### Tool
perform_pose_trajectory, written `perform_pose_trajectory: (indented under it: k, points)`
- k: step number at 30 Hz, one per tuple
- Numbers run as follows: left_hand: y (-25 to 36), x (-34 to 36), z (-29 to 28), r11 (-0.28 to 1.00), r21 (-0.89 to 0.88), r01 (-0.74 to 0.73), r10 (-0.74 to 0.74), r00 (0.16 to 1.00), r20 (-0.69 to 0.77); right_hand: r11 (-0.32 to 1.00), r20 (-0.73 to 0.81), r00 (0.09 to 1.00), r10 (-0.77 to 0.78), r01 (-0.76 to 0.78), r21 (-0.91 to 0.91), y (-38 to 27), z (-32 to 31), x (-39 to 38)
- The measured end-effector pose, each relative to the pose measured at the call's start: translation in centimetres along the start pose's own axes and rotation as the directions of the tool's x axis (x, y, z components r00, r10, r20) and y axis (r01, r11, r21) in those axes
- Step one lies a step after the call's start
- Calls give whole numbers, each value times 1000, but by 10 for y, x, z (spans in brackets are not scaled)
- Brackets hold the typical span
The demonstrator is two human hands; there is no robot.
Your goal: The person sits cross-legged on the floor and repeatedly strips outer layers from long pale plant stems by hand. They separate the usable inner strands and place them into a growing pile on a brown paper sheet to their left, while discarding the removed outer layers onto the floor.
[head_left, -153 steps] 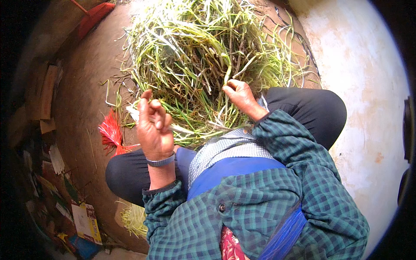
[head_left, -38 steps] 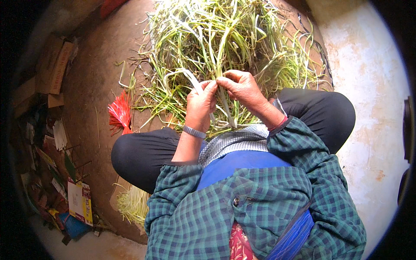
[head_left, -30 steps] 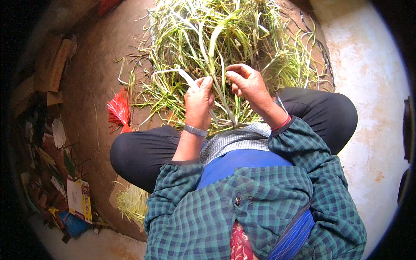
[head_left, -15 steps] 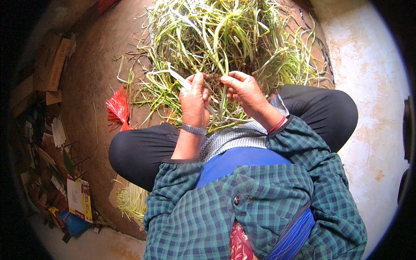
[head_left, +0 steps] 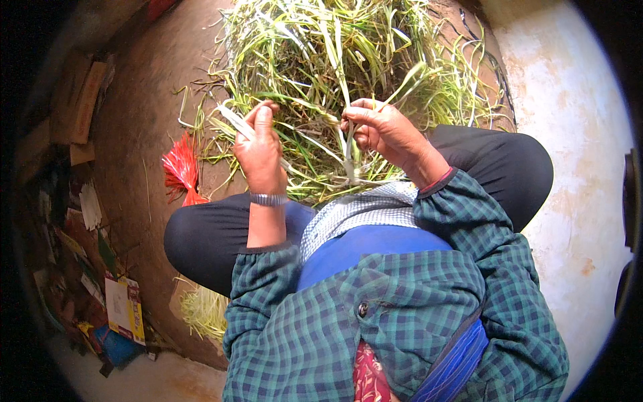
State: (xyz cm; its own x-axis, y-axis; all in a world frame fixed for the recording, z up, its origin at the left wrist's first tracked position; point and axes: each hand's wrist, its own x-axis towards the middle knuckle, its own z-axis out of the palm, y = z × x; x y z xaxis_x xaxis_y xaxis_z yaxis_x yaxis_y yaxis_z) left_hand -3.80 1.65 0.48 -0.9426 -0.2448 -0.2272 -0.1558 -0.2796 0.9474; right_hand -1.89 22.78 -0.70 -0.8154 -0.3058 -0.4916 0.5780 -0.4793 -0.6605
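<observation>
Between my knees lies a big tangled heap of long, thin green and pale-yellow leafy stalks [head_left: 315, 47]. My left hand [head_left: 260, 155], with a metal watch band at its wrist, is closed on a few whitish stalks [head_left: 231, 119] that stick out past its thumb. My right hand [head_left: 392, 134] pinches a long pale green stalk [head_left: 339, 63], whose leaf runs up over the heap and whose white lower end [head_left: 349, 164] hangs below the fingers. The hands are apart, both above the near edge of the heap. Its fingertips are partly hidden by the stalk.
A bunch of red plastic strips [head_left: 181, 164] lies beside my left knee. Trimmed pale stalks [head_left: 204, 309] are bundled behind that leg. Cardboard [head_left: 87, 100] and litter, with a flattened yellow-and-white box [head_left: 124, 308], lie along the left. A pale wall or ledge [head_left: 569, 201] runs along the right.
My left hand has moved left, away from the right hand, carrying whitish stalks. My right hand stays nearly in place, still pinching its stalk.
</observation>
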Motion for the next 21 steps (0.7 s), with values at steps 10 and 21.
perform_pose_trajectory:
  k: [10, 21]
  points:
    - [-35, -45, 9, 976, 195, 97, -176, 879, 442, 995, 73, 995, -74, 68, 78, 5, 9, 15]
    - [7, -61, -1, 923, 283, 261, -381, 720, 580, 871, 95, 962, -256, 186, 455, -55, -10, 69]
